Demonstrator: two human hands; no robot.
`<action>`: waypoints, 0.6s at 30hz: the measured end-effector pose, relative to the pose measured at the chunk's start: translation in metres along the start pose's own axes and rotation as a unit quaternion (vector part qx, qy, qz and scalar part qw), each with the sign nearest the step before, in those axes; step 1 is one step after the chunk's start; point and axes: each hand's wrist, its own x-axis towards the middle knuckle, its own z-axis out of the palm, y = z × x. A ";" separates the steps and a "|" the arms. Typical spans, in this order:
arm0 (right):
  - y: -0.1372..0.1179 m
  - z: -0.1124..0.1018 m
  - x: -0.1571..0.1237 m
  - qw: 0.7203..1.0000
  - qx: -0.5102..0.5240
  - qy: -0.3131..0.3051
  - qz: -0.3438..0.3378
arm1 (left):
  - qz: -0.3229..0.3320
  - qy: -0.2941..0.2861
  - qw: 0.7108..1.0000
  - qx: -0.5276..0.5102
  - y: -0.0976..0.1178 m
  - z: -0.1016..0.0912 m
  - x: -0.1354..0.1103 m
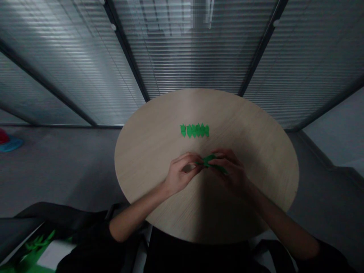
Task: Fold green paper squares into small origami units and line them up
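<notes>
Over the middle of a round wooden table [148, 151], both hands meet at one green piece [209, 160], flat and thin like cut paper or a plastic leaf; its exact kind I cannot make out. My left hand [182, 172] pinches its left end between thumb and fingers. From the right, my right hand [231, 170] has its fingers closed around the rest, hiding part of it. Beyond the hands lies a row of several small green leaf-like pieces [197, 131], side by side, with a slight gap after the leftmost one.
At the lower left stands a dark container or bag with green material [36, 244] and a white flat item [55, 254]. A red and blue object [10, 142] is on the floor at far left. Glass partitions with blinds [193, 57] rise behind the table.
</notes>
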 end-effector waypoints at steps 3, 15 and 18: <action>0.000 0.001 0.001 1.000 0.017 0.005 0.004 | 0.012 -0.021 1.000 0.000 0.000 0.001 0.000; 0.004 0.000 -0.001 1.000 -0.019 0.020 0.003 | -0.058 0.010 0.998 -0.021 0.003 0.002 0.000; 0.003 -0.002 0.002 0.999 -0.037 0.032 -0.014 | -0.081 0.025 0.996 -0.029 0.002 0.002 -0.001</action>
